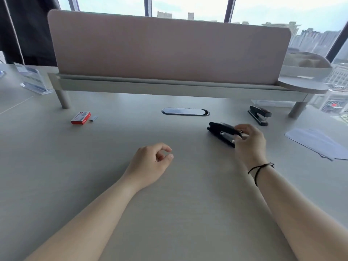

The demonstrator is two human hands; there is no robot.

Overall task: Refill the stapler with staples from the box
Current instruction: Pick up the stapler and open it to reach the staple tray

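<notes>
The opening of the stapler (223, 133) appears to be the step in hand. The stapler lies on the tabletop (178, 204), right of centre, and its top arm seems raised off the base, though blur makes the degree of opening hard to judge. The right hand (250, 143) is held at its near end, fingers curled over the top and thumb below; the grip is closed on the stapler. A dark cord is worn at that wrist.

The left hand (150, 162) is held low over the tabletop, well apart from the stapler, its fingers loosely curled with thumb and forefinger nearly meeting. Nothing is held in it. Both forearms are stretched forward from the lower edge of the view.

The red box (81, 118) lies far to the left, near the shelf leg, with a strip of staples (93, 118) just beside it on the tabletop.

Next, the magazine would need to be fully exposed and the stapler steadied, it is judged. A reach well across to the left would then be called for, so that the loose strip may be picked up and laid into the channel.

A second stapler (259, 114) sits farther back on the right, untouched.
</notes>
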